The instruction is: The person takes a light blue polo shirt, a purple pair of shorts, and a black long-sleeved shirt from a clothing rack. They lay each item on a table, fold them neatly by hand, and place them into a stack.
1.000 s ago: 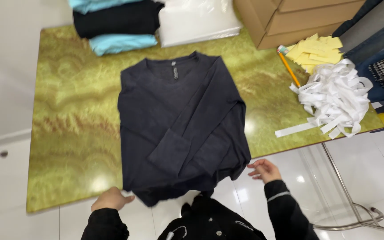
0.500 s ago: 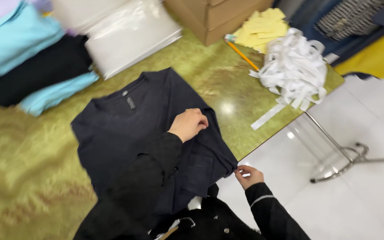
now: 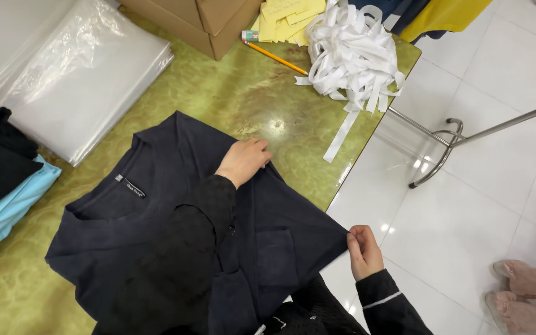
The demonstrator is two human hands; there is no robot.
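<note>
The soft, limp dark shirt (image 3: 175,248) is pinned by the left hand (image 3: 243,160), fingers flat together, while the right hand (image 3: 362,251) pinches its four-o'clock corner.

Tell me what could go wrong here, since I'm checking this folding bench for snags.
The dark navy long-sleeved shirt hangs over the edge of the green marbled table, held only by the right hand pinching its corner; it might slide off. The left hand presses near the loose white ribbon pile, whose trailing strip could get caught.
</note>
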